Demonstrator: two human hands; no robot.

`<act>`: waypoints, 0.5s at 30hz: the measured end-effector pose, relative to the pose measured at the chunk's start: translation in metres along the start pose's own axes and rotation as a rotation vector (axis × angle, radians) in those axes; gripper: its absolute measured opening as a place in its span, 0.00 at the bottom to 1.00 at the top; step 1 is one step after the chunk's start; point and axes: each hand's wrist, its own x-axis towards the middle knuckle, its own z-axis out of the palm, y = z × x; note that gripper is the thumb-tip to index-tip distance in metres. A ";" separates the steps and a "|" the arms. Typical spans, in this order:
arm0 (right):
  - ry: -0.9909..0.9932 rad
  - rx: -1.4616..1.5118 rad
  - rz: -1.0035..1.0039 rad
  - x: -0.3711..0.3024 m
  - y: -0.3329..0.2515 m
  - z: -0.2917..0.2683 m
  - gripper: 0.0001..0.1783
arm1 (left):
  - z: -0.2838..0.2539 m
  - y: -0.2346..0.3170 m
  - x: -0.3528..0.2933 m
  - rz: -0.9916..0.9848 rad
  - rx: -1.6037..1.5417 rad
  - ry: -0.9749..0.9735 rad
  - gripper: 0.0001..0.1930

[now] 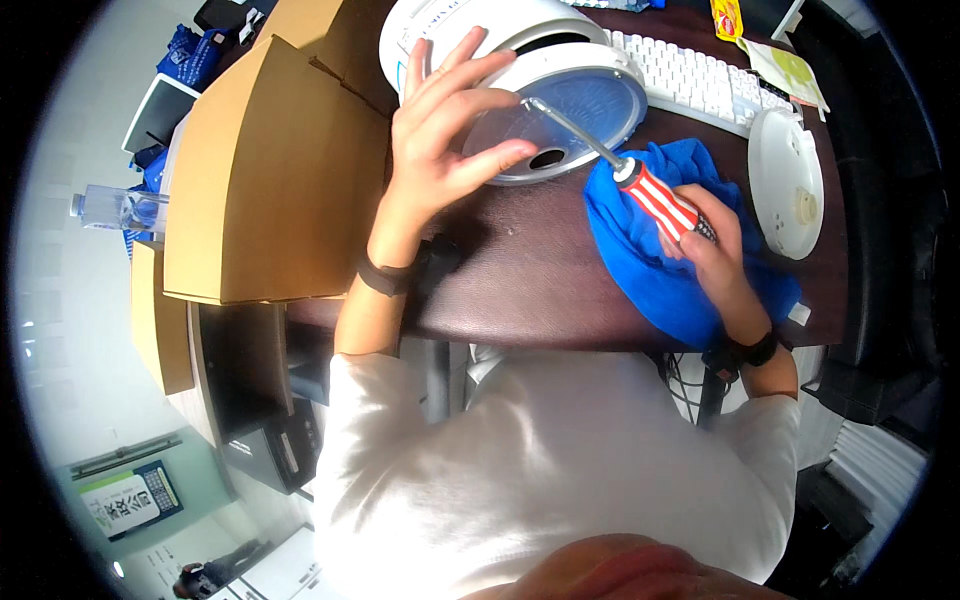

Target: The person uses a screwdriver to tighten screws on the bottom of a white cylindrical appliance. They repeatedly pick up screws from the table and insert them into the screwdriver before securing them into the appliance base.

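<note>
My right hand (708, 240) grips a screwdriver (650, 192) by its red-and-white striped handle. Its metal shaft slants up and left, ending close to the index fingertip of my left hand (445, 135). That hand is open, thumb and fingers apart; whether something tiny sits at the screwdriver's tip is too small to tell. Behind the tip, a white rounded appliance (440, 40) lies on its side, showing a round face with a bluish translucent panel (590, 105) and a dark oval hole. A bright blue cloth (640, 270) lies bunched under my right hand.
A white oval cover (785, 190) rests at the table's right, below a white keyboard (690, 85). A yellow packet (727, 18) lies at the far right. Large cardboard boxes (270, 180) stand left, beside a clear bottle (115, 207). The dark brown table (520, 290) ends near my body.
</note>
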 end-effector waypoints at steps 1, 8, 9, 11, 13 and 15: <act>-0.003 0.011 0.007 0.002 0.000 0.002 0.21 | 0.000 0.003 0.003 -0.015 -0.002 0.007 0.18; 0.000 -0.003 0.044 0.006 0.005 0.007 0.20 | 0.004 0.002 0.002 -0.029 0.015 0.055 0.11; -0.004 0.005 0.041 0.007 0.004 0.008 0.20 | 0.004 0.001 0.002 -0.024 0.016 0.062 0.10; -0.011 0.022 0.034 0.008 0.002 0.010 0.20 | 0.005 0.000 0.001 -0.014 0.017 0.074 0.09; -0.002 0.004 0.042 0.007 0.006 0.009 0.21 | 0.005 0.003 0.002 -0.021 0.007 0.077 0.08; 0.001 -0.002 0.048 0.006 0.008 0.009 0.21 | 0.004 0.003 0.002 -0.019 0.004 0.080 0.07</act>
